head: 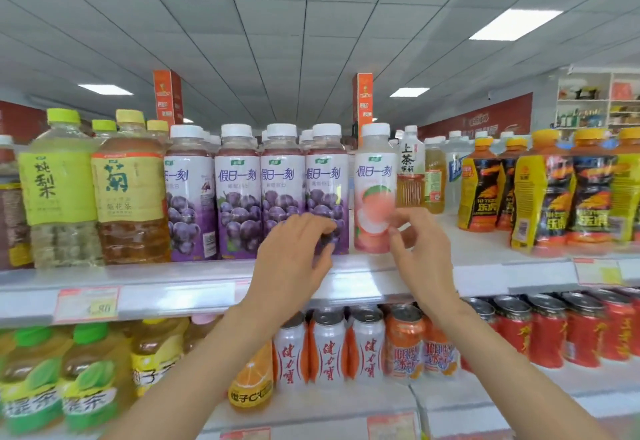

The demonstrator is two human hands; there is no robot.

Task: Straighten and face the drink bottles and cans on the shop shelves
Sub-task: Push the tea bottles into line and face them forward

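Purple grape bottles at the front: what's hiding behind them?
Behind the purple grape bottles more white caps peek out, so more bottles stand in rows there. Their labels and bodies are covered by the front ones, so I cannot tell what flavour they are.

Tiled ceiling [311, 6] w/ light panels [516, 23]; red wall [485, 117].
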